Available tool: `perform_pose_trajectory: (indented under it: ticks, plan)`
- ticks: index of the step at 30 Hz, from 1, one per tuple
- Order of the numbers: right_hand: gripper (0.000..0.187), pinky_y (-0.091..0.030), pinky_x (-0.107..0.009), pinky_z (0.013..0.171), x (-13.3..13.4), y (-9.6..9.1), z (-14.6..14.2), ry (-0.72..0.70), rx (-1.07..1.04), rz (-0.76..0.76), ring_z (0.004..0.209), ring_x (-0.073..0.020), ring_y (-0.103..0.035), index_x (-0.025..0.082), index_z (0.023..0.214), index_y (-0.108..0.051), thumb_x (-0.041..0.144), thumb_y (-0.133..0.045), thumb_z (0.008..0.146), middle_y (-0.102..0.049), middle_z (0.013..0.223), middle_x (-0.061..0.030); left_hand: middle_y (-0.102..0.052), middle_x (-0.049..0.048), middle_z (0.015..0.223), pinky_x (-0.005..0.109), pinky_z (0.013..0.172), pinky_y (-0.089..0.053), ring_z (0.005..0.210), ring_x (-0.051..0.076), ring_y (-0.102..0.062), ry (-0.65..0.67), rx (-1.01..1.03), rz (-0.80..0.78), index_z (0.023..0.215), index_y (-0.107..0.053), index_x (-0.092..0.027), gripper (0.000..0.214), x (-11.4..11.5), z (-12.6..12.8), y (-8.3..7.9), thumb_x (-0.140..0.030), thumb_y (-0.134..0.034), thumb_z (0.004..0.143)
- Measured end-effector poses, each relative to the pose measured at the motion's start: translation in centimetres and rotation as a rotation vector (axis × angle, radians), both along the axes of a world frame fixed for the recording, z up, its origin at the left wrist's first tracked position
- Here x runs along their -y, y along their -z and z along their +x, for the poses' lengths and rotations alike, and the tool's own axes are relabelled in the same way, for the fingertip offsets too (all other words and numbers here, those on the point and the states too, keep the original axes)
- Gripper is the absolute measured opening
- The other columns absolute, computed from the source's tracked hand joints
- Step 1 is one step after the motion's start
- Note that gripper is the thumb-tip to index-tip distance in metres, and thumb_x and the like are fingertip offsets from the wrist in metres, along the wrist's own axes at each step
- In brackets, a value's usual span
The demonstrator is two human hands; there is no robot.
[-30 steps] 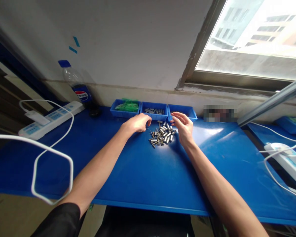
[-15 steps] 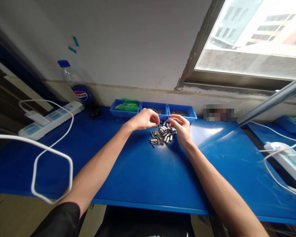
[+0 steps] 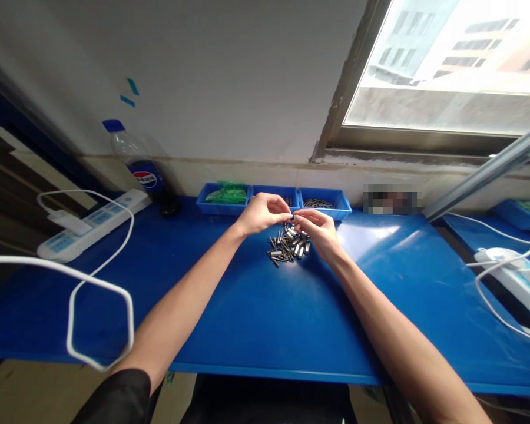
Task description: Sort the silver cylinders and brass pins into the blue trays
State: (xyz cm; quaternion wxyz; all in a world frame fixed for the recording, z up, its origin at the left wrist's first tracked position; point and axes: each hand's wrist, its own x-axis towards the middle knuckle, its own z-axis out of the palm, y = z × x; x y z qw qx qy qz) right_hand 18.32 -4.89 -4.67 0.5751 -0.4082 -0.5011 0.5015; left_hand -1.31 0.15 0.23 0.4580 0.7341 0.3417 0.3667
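Note:
A pile of small metal parts (image 3: 288, 247), short silver cylinders and thin pins, lies on the blue table (image 3: 256, 306). Just above the pile my left hand (image 3: 260, 213) and my right hand (image 3: 317, 229) meet fingertip to fingertip. Each hand is closed in a pinch on a tiny piece that is too small to name. Behind the hands stand three blue bins side by side: the left bin (image 3: 223, 196) holds green bags, the middle bin (image 3: 287, 194) grey cylinders, the right bin (image 3: 320, 202) thin pins.
A cola bottle (image 3: 141, 168) stands at the wall to the left. A white power strip (image 3: 92, 222) with a looping white cable (image 3: 97, 288) lies at the left. Another power strip and cable (image 3: 510, 271) lie at the right, below a window.
Both hands lifted off the table and pile and came together, fingers closing into pinches. The view tilted down slightly.

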Motion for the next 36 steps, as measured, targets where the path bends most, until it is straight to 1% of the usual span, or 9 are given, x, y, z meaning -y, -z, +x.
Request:
perform_pose_trajectory:
  ticks: [7,11,14,16,18,21,27,32,36]
  plan:
    - [0.032,-0.054,-0.033,0.069,-0.2,-0.1,-0.1,0.035,-0.036,-0.024,0.067,-0.0163,-0.063,0.022,0.091,-0.081,0.043,-0.091,0.068,-0.075,0.079,-0.0029,-0.08,0.0093,0.089,0.029,0.081,-0.06,0.083,0.02,-0.077,-0.006,-0.108,0.053,0.09,-0.076,-0.013,0.019,-0.2,0.1,0.9,-0.028,-0.078,0.079]
    - [0.031,-0.052,-0.032,0.065,-0.5,0.1,0.3,0.18,0.02,0.033,0.063,-0.0152,-0.061,0.021,0.092,-0.08,0.043,-0.087,0.071,-0.076,0.08,-0.003,-0.079,0.0059,0.083,0.026,0.075,-0.057,0.077,0.018,-0.074,-0.06,-0.334,0.157,0.093,-0.076,-0.015,0.017,-0.4,-0.6,0.7,-0.027,-0.073,0.082]
    - [0.038,-0.051,-0.032,0.063,-0.8,0.3,0.9,0.311,0.035,0.083,0.066,-0.0153,-0.062,0.022,0.105,-0.078,0.042,-0.084,0.073,-0.079,0.099,-0.0062,-0.077,0.0044,0.079,0.024,0.066,-0.052,0.071,0.017,-0.07,-0.014,-0.548,0.19,0.091,-0.076,-0.016,0.017,-0.3,-1.2,0.3,-0.028,-0.075,0.079]
    - [0.045,-0.05,-0.031,0.061,-1.0,0.5,1.3,0.333,0.035,0.1,0.068,-0.0153,-0.064,0.023,0.115,-0.076,0.04,-0.083,0.074,-0.078,0.113,-0.0082,-0.077,0.0046,0.081,0.024,0.065,-0.051,0.072,0.017,-0.069,0.05,-0.637,0.182,0.091,-0.077,-0.016,0.02,-0.2,-1.4,0.1,-0.03,-0.078,0.076]
    - [0.047,-0.049,-0.03,0.059,-1.0,0.7,1.5,0.331,0.041,0.096,0.068,-0.0145,-0.064,0.023,0.118,-0.075,0.038,-0.083,0.074,-0.078,0.116,-0.0088,-0.076,0.0044,0.082,0.024,0.065,-0.051,0.073,0.017,-0.069,0.098,-0.689,0.174,0.092,-0.077,-0.016,0.023,0.0,-1.4,0.1,-0.028,-0.081,0.073]
    - [0.041,-0.049,-0.03,0.059,-1.0,0.8,1.4,0.324,0.051,0.086,0.065,-0.0137,-0.062,0.022,0.111,-0.075,0.038,-0.082,0.074,-0.078,0.11,-0.0087,-0.075,0.0038,0.079,0.023,0.064,-0.05,0.071,0.017,-0.068,0.114,-0.711,0.159,0.092,-0.076,-0.016,0.021,0.2,-0.9,0.4,-0.022,-0.08,0.072]
    - [0.034,-0.05,-0.03,0.06,-1.0,0.9,0.9,0.299,0.07,0.066,0.063,-0.013,-0.06,0.021,0.103,-0.076,0.039,-0.081,0.075,-0.078,0.104,-0.008,-0.075,0.0052,0.079,0.023,0.06,-0.049,0.07,0.017,-0.067,0.063,-0.682,0.165,0.089,-0.076,-0.014,0.021,0.5,-0.2,1.1,-0.007,-0.069,0.07]
    - [0.032,-0.048,-0.03,0.06,-0.9,0.9,0.9,0.282,0.069,0.062,0.062,-0.013,-0.059,0.021,0.101,-0.075,0.039,-0.08,0.075,-0.078,0.102,-0.0074,-0.074,0.0047,0.076,0.023,0.061,-0.048,0.068,0.016,-0.066,0.145,-0.662,0.203,0.086,-0.076,-0.014,0.021,0.2,-0.4,1.3,-0.005,-0.065,0.07]
    - [0.032,-0.049,-0.031,0.06,-0.8,0.7,0.8,0.282,0.08,0.06,0.062,-0.0135,-0.059,0.021,0.1,-0.075,0.04,-0.079,0.075,-0.078,0.1,-0.0075,-0.074,0.0037,0.078,0.023,0.063,-0.047,0.068,0.016,-0.066,0.183,-0.666,0.214,0.092,-0.076,-0.016,0.026,-0.1,-0.7,1.4,-0.006,-0.062,0.073]
